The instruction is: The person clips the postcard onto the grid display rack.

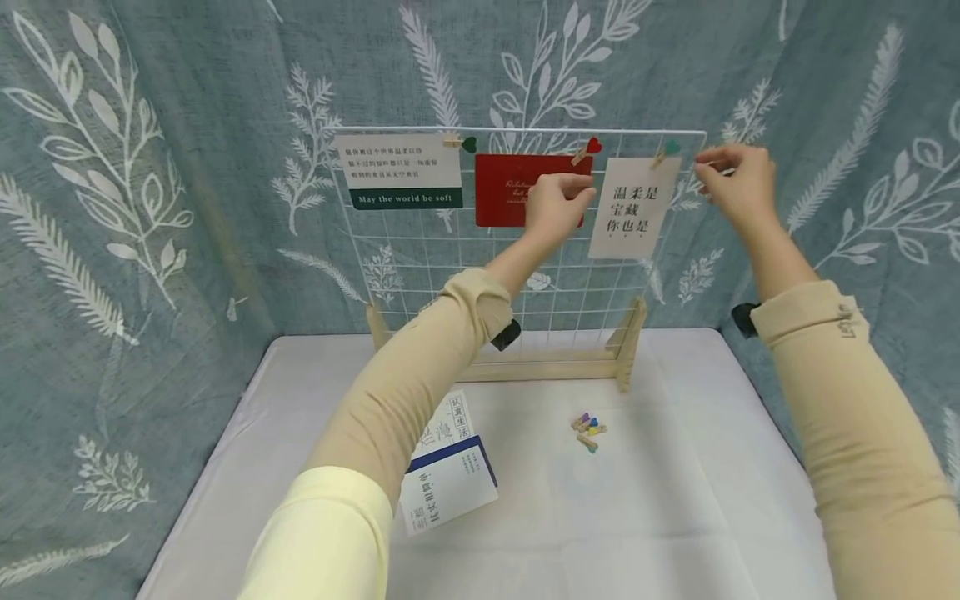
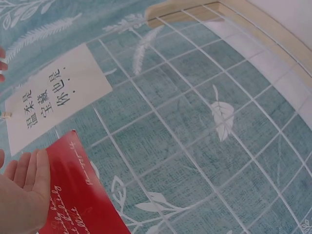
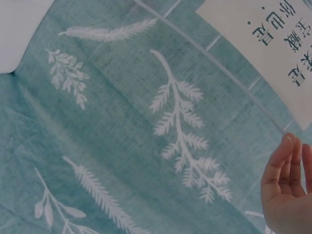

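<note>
My left hand (image 1: 555, 204) is in front of the red card (image 1: 495, 192), fingers extended toward the white card (image 1: 633, 208) with black Chinese characters. The left wrist view shows that left hand (image 2: 27, 190) overlapping the red card's edge. At the upper right corner of the white wire grid (image 1: 525, 131), my right hand (image 1: 738, 179) has its fingertips close to the side wire; no card or clip shows in it. Clothespins with a red heart (image 1: 594, 145) and a teal heart (image 1: 671, 148) are on these two cards. The right hand's fingertips (image 3: 288, 141) appear beside the wire.
A white-and-green card (image 1: 405, 171) hangs at left with a green-heart clothespin (image 1: 468, 144). The grid stands on a wooden base (image 1: 540, 369). On the white table (image 1: 600, 542) lie several small clothespins (image 1: 588, 429) and some cards (image 1: 450, 487).
</note>
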The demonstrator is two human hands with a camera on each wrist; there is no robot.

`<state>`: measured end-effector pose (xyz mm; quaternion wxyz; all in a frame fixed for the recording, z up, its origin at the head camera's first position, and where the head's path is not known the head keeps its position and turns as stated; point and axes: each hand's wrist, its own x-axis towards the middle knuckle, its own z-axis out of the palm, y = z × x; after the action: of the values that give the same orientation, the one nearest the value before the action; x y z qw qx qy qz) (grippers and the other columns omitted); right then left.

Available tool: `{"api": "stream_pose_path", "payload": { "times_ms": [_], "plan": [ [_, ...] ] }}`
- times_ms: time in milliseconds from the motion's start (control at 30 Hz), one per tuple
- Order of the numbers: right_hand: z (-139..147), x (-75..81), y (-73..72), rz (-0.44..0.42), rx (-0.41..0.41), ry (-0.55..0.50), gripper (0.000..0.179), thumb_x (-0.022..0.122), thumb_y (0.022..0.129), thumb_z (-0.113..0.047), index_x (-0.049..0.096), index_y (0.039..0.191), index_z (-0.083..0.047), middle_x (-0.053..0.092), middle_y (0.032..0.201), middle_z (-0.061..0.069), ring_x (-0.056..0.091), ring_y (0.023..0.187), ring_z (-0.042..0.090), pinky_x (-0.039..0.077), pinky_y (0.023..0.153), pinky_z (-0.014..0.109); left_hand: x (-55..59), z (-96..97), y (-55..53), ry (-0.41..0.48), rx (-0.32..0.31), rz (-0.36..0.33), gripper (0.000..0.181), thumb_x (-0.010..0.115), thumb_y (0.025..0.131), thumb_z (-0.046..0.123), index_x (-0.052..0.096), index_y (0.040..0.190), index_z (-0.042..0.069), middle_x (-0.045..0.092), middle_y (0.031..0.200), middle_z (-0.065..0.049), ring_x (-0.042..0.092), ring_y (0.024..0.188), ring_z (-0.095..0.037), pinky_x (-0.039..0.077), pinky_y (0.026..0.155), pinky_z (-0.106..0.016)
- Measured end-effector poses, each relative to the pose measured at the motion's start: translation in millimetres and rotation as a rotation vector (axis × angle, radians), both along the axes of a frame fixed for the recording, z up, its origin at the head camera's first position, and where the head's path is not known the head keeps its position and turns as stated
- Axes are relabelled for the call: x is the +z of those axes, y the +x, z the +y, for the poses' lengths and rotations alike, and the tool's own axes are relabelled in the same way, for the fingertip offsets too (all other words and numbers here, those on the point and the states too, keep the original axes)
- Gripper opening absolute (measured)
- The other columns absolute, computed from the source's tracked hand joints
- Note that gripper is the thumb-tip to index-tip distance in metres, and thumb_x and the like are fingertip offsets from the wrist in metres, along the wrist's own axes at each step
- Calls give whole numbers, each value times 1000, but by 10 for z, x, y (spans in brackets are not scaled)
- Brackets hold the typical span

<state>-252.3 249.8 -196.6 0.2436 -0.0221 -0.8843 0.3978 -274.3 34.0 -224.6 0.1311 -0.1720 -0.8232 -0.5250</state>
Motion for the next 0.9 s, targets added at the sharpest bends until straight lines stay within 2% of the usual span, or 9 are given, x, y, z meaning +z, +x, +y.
{"api": "stream_pose_path", "payload": {
  "times_ms": [167,367,600,633,700,800,867,900],
  "plan": [
    [-23,-48,8,10,-2,13,36,52,95,-22,60,121,1,46,76,-19,48,58,-13,41,55,4,-16,-67,-28,46,15,35,22,61,92,15,70,110,6,72,105,-9,66,95,-18,50,72,-19],
    [-72,-84,13,18,1,34,36,51,95,-20,59,123,1,46,75,-20,48,60,-11,41,56,5,-5,-168,-12,84,9,43,23,62,91,16,70,110,5,71,107,-9,65,95,-18,51,75,-20],
    [-103,-148,59,89,39,86,33,53,94,-19,63,116,4,47,69,-23,46,54,-14,38,51,6,-29,-281,17,44,6,72,23,62,91,19,70,108,6,72,101,-9,64,88,-18,48,67,-21],
    [-112,-163,66,96,46,94,33,54,94,-20,63,116,4,50,70,-20,46,54,-14,38,50,6,-35,-301,20,35,7,73,23,62,91,20,70,107,6,72,101,-8,64,88,-18,48,67,-21],
    [-135,-195,79,111,54,125,33,55,94,-21,64,115,4,60,75,-5,44,53,-15,36,49,7,-45,-340,26,19,9,79,23,62,92,21,70,107,6,72,101,-8,64,89,-18,48,67,-22],
    [-174,-244,104,114,55,168,32,56,94,-20,64,115,3,64,94,19,41,56,-16,34,48,7,-57,-393,30,7,10,87,24,62,92,21,70,106,5,72,101,-9,64,90,-19,48,69,-22],
    [-201,-272,121,114,58,189,32,56,94,-20,64,115,2,62,104,27,39,57,-16,33,49,8,-65,-426,35,2,10,90,24,62,92,22,70,106,4,72,101,-10,64,90,-20,48,70,-23],
    [-215,-283,129,112,60,195,32,56,94,-21,64,115,2,62,103,27,39,58,-15,33,49,8,-70,-442,38,0,8,92,24,62,92,22,70,106,4,72,100,-10,64,90,-20,49,69,-23]
  ]
}}
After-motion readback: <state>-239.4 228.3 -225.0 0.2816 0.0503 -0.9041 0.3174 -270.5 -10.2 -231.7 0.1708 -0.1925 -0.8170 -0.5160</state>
